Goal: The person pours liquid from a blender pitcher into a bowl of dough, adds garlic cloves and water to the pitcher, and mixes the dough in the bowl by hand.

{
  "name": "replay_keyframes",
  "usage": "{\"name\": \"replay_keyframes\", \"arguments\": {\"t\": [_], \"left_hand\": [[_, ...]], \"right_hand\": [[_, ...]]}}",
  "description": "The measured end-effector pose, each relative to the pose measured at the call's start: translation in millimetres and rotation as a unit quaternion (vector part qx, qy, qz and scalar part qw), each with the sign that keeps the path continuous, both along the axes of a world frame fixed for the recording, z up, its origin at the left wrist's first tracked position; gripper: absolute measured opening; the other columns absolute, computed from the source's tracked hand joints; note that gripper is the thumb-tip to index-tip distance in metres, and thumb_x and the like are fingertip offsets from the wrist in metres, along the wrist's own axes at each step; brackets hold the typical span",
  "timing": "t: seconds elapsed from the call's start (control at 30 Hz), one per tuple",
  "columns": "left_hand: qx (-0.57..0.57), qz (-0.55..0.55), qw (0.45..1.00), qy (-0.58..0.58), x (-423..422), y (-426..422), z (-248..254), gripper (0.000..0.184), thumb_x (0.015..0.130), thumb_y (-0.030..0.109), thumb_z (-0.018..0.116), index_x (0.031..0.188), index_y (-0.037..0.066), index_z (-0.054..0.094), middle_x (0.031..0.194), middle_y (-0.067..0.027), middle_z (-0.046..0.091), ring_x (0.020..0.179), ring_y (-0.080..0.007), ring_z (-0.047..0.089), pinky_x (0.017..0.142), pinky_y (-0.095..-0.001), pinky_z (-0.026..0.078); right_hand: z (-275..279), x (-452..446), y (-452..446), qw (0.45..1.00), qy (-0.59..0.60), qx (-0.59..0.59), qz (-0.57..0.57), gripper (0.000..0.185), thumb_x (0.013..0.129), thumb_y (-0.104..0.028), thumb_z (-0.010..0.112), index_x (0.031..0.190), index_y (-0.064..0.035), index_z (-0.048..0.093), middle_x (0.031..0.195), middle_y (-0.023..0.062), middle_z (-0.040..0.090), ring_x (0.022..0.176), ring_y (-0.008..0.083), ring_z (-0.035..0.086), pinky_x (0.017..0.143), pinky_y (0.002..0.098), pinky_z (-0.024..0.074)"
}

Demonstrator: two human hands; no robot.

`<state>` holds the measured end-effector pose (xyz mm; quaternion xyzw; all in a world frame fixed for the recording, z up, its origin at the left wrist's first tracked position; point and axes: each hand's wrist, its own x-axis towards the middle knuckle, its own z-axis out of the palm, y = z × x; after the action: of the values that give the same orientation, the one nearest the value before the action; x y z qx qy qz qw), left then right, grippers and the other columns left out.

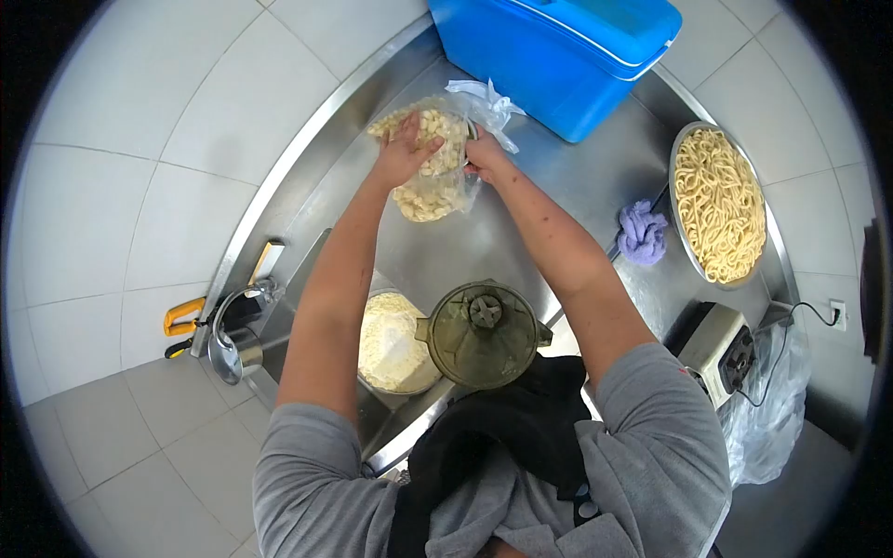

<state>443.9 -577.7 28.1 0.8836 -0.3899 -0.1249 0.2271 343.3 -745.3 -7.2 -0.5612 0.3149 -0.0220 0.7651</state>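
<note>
We see the clear plastic bag [443,169] of pale, garlic-like cloves lying on the steel worktop [567,191], near the blue cooler [567,60]. Our left hand [405,154] rests on it with fingers spread, pressing rather than clasping; our right hand [486,156] curls its fingers at the bag's side, but we cannot tell what they grasp. The thin film could tear under uneven pressure, we judge, and the rounded cloves could then roll over the smooth metal. Nearer us, the tinted blender jar [479,361], rigid and ridged, stands close beneath our forearms, so a careless elbow might knock it. The film looks crinkled and glossy, the cloves lumpy, the purple cloth [642,232] soft and bunched.
</note>
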Motion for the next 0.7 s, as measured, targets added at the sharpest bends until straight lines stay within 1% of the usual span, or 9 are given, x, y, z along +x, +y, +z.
{"name": "replay_keyframes", "arguments": {"t": [0.07,0.17,0.3,0.4,0.5,0.57,0.6,0.67,0.7], "left_hand": [[0.031,0.01,0.999,0.028,-8.7,-6.6,3.4,0.115,0.085,0.084,0.037,0.158,0.0,0.01,0.164,-0.0221,0.015,0.154,-0.034,0.008,0.122,-0.0526,0.003],[0.099,0.03,0.994,0.032,-9.3,-12.8,13.0,0.114,0.086,0.085,0.034,0.159,0.002,0.008,0.165,-0.0211,0.013,0.155,-0.0328,0.005,0.122,-0.0542,0.001],[0.137,0.012,0.989,0.051,-6.6,-19.4,12.6,0.118,0.084,0.087,0.034,0.159,0.0,0.005,0.166,-0.0198,0.009,0.155,-0.0333,0.004,0.122,-0.055,0.001],[0.141,-0.034,0.989,-0.003,-12.7,-22.9,-5.2,0.117,0.083,0.088,0.033,0.159,0.002,0.005,0.166,-0.0204,0.008,0.154,-0.0349,0.004,0.121,-0.0561,0.002],[0.12,0.011,0.991,-0.062,-21.0,-28.9,-4.1,0.119,0.083,0.085,0.041,0.158,-0.001,0.007,0.164,-0.0243,0.011,0.154,-0.0367,0.009,0.121,-0.0549,0.005],[-0.02,0.011,0.994,-0.111,-29.3,-34.5,20.6,0.113,0.083,0.077,0.056,0.154,-0.006,0.023,0.16,-0.0286,0.022,0.149,-0.0398,0.024,0.12,-0.0517,0.02],[-0.02,0.009,0.994,-0.111,-29.7,-37.7,22.0,0.113,0.083,0.077,0.056,0.154,-0.006,0.023,0.16,-0.0286,0.022,0.149,-0.0398,0.024,0.12,-0.0517,0.02],[-0.085,-0.028,0.979,-0.186,-28.3,-46.5,25.8,0.074,0.083,0.051,0.074,0.13,-0.002,0.058,0.141,-0.0262,0.05,0.131,-0.0403,0.05,0.108,-0.0462,0.041],[-0.087,-0.029,0.978,-0.186,-22.7,-49.1,24.1,0.074,0.083,0.051,0.074,0.13,-0.002,0.058,0.141,-0.0262,0.05,0.131,-0.0403,0.05,0.108,-0.0462,0.041]], "right_hand": [[4.4,-4.5,-0.1,1.0,-0.002,0.009,0.007,0.055,0.086,-0.002,0.057,0.138,-0.0185,0.054,0.1,0.0054,0.066,0.068,0.0173,0.064,0.044,0.0298,0.0485],[-0.4,-7.2,3.2,0.999,-0.012,0.023,-0.019,0.056,0.086,0.001,0.052,0.138,-0.0186,0.053,0.103,0.0062,0.066,0.07,0.0181,0.064,0.045,0.0303,0.0499],[-12.4,-15.8,2.8,0.997,-0.013,0.044,-0.061,0.056,0.086,0.001,0.048,0.138,-0.018,0.053,0.106,0.0068,0.066,0.073,0.0185,0.064,0.045,0.0313,0.0512],[-12.5,-14.5,0.6,0.996,-0.027,0.023,-0.082,0.055,0.086,0.002,0.047,0.138,-0.0171,0.053,0.105,0.0074,0.066,0.073,0.0185,0.064,0.043,0.0314,0.0496],[-0.6,-18.9,-6.6,0.997,-0.03,-0.004,-0.064,0.056,0.086,0.002,0.046,0.138,-0.0167,0.053,0.107,0.0092,0.067,0.074,0.0201,0.067,0.044,0.0327,0.0532],[1.4,-21.9,-9.2,0.996,-0.051,0.001,-0.076,0.052,0.089,0.0,0.047,0.138,-0.0167,0.052,0.1,0.0084,0.068,0.067,0.0183,0.066,0.041,0.0305,0.0516],[2.7,-24.4,-9.4,0.994,-0.071,0.005,-0.085,0.049,0.091,-0.002,0.048,0.138,-0.0167,0.05,0.093,0.0077,0.069,0.06,0.0165,0.065,0.038,0.0283,0.0501],[5.7,-31.4,-11.7,0.994,-0.067,0.022,-0.09,0.049,0.091,-0.002,0.048,0.138,-0.0166,0.05,0.093,0.0086,0.069,0.059,0.0173,0.066,0.038,0.0285,0.0507],[6.5,-34.5,-15.0,0.993,-0.063,0.038,-0.093,0.048,0.092,-0.002,0.047,0.137,-0.0164,0.05,0.092,0.0096,0.069,0.058,0.0182,0.067,0.037,0.0286,0.0513]]}}
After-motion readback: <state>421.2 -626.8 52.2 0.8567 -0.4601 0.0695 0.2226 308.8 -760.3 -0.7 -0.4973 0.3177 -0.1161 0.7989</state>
